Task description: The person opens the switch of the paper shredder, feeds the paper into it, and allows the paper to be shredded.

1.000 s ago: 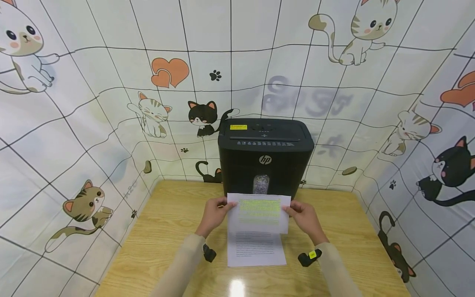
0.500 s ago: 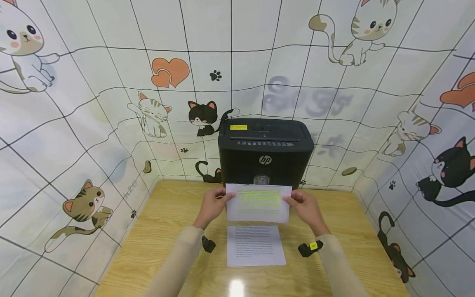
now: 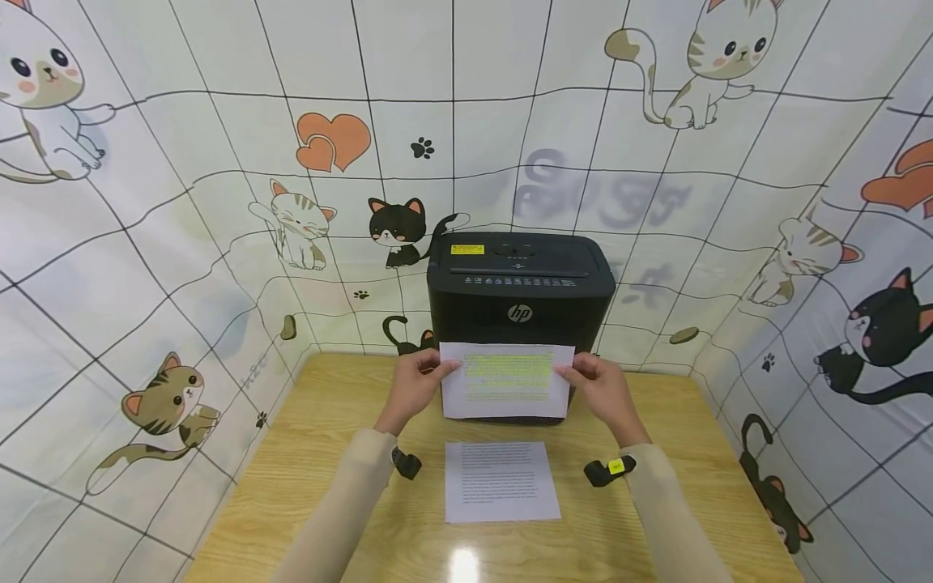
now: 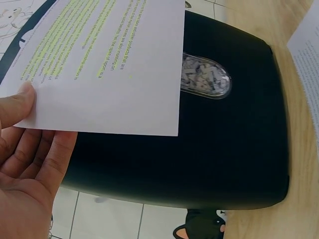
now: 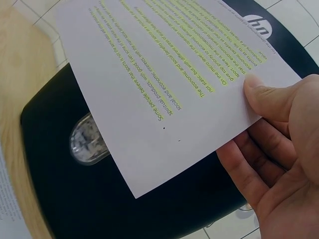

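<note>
Lifted higher, highlighted sheet (image 3: 507,380) now perhaps hides shredder window (image 4: 205,76).

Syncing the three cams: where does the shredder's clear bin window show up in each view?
Head: not visible; the highlighted sheet covers that part of the shredder.
Left wrist: window upper centre, right of the sheet's edge, paper bits inside.
Right wrist: window left of centre, partly under the sheet's corner.
Shared landmark: the highlighted sheet held by both hands.

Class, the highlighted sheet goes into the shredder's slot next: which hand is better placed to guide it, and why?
Neither clearly. The left hand and right hand pinch opposite edges of the sheet at level height, centred before the shredder. Both should probably lift together.
</note>
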`<state>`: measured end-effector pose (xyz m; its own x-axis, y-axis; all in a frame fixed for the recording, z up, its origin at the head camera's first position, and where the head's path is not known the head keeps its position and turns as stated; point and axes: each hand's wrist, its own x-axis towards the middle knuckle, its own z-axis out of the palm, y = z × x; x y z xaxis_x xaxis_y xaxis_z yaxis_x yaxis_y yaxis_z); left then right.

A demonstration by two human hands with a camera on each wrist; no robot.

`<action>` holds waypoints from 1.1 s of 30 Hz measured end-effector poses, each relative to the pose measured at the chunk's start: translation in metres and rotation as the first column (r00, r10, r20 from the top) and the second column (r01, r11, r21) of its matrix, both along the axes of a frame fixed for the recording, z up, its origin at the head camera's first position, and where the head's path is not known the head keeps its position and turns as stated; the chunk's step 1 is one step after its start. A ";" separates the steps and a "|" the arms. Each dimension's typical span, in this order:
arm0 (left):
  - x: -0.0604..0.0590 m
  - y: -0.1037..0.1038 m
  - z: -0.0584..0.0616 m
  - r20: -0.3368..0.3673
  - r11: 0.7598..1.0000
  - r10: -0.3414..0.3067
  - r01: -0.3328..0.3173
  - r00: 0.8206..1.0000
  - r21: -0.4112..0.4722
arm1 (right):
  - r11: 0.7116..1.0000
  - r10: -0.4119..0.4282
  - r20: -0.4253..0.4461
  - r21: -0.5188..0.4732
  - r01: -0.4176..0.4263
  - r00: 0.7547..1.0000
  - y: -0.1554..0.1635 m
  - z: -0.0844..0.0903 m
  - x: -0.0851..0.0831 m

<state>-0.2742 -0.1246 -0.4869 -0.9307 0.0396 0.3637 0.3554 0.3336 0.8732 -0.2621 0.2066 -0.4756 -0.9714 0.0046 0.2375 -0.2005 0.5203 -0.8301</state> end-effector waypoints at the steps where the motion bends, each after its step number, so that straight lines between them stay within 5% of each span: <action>1: 0.000 0.000 0.002 -0.005 1.000 -0.004 0.004 1.000 0.004 | 1.000 0.001 -0.006 0.003 -0.001 1.000 0.000 0.002 0.000; 33: -0.020 0.001 0.068 -0.132 1.000 -0.023 0.021 0.991 -0.016 | 0.999 -0.047 -0.093 0.002 0.047 0.995 0.001 0.064 -0.011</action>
<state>-0.2946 -0.1240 -0.4186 -0.8731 0.0656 0.4831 0.4750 0.3372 0.8128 -0.2734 0.2071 -0.4113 -0.9437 0.0486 0.3271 -0.2521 0.5342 -0.8069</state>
